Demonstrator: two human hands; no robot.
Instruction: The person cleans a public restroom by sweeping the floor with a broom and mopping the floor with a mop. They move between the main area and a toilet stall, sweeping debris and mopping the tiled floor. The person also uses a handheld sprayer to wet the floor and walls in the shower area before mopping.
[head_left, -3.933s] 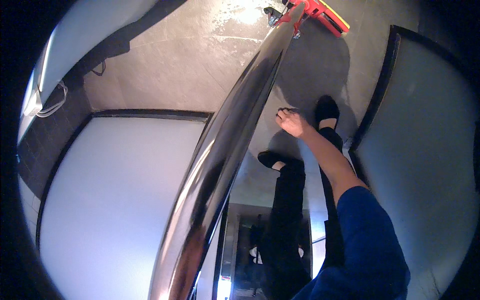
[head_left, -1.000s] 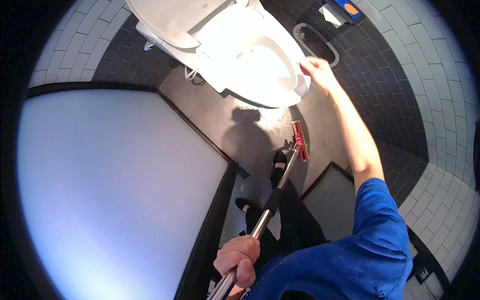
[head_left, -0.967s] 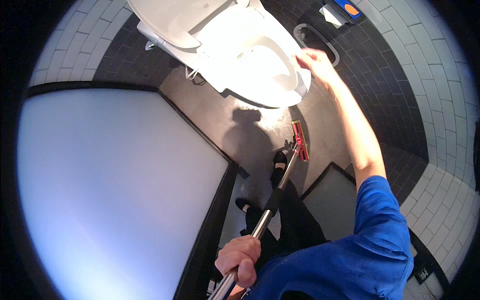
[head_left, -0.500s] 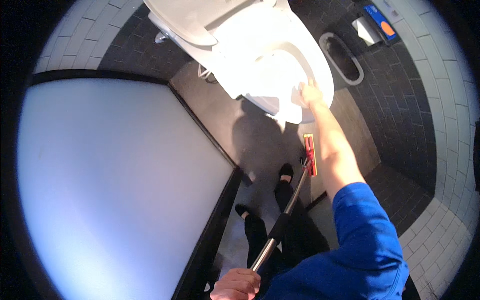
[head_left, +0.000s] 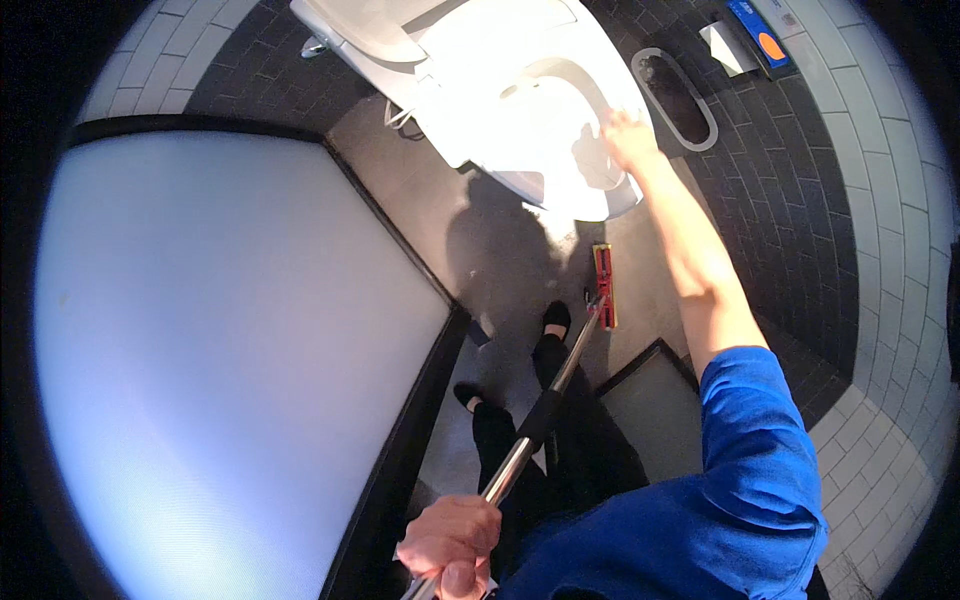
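My left hand [head_left: 452, 540] is closed round the metal pole of a sponge mop [head_left: 512, 470]. The pole slants away across my legs to a red and yellow mop head [head_left: 605, 285] on the floor. My right arm reaches out to a white toilet [head_left: 480, 130] with its lid raised. At the right edge of the bowl, my right hand [head_left: 630, 142] touches or hovers just over the rim, fingers curled. Glare washes out the white surface there, so anything under the fingers cannot be made out.
A frosted panel with a dark frame [head_left: 230, 330] fills the left side. Right of the toilet stands an oval-rimmed bin [head_left: 712, 130]. White paper [head_left: 728, 48] and a blue and orange box [head_left: 758, 35] are by the tiled wall. A dark-edged panel [head_left: 655, 410] lies near my right leg.
My right hand has moved farther along the bowl's right rim. The pole now shows below my left hand too. The whole view has shifted slightly.
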